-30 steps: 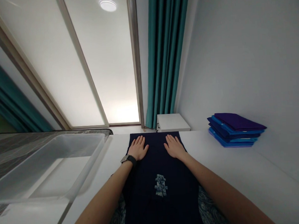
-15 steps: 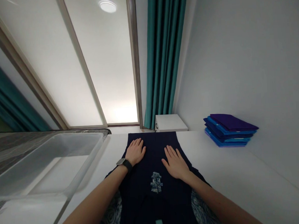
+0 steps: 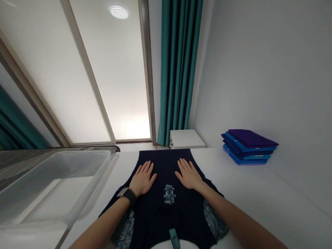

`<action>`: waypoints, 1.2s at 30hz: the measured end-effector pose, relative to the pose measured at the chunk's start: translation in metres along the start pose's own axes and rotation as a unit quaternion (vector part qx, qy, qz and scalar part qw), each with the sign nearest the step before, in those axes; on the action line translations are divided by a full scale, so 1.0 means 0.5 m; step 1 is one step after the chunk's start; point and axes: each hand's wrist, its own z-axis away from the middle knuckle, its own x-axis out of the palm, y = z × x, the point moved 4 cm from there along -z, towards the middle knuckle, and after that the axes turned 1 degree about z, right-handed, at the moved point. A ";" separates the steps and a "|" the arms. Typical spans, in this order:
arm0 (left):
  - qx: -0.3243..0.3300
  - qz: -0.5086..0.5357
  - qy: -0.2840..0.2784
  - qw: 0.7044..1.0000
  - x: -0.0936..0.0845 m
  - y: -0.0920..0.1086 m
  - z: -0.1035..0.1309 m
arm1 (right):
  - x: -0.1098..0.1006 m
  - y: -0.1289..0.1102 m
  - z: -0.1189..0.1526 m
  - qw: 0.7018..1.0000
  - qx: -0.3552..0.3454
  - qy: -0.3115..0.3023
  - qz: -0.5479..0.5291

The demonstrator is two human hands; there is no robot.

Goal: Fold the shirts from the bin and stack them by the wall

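Note:
A dark navy garment (image 3: pixel 165 217) with patterned side panels lies spread on a white table (image 3: pixel 243 217). Near its middle is a small blue-and-white patterned patch (image 3: pixel 169 194), and a teal strip (image 3: pixel 175 243) hangs at the near neckline. My left hand (image 3: pixel 142 179) rests flat on the garment's left part, fingers spread, with a dark-strapped watch on the wrist. On the right part my right hand (image 3: pixel 189 174) lies palm down, its fingers stretched out. Neither hand grips anything.
A translucent plastic bin (image 3: pixel 45 220) stands at the left. Several folded blue and purple pieces are stacked (image 3: pixel 249 147) on the right, by the wall. Beyond the far edge are a white cabinet (image 3: pixel 186 139), a teal curtain (image 3: pixel 179 64) and frosted sliding doors (image 3: pixel 116 75).
The garment has shifted away from me, so its near neckline and more of the side panels show. My left hand has slid slightly nearer and left; my right stays flat on the cloth.

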 end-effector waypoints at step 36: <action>0.068 0.059 0.029 0.996 -0.014 0.083 -0.018 | -0.003 -0.027 0.018 1.000 -0.011 0.025 -0.009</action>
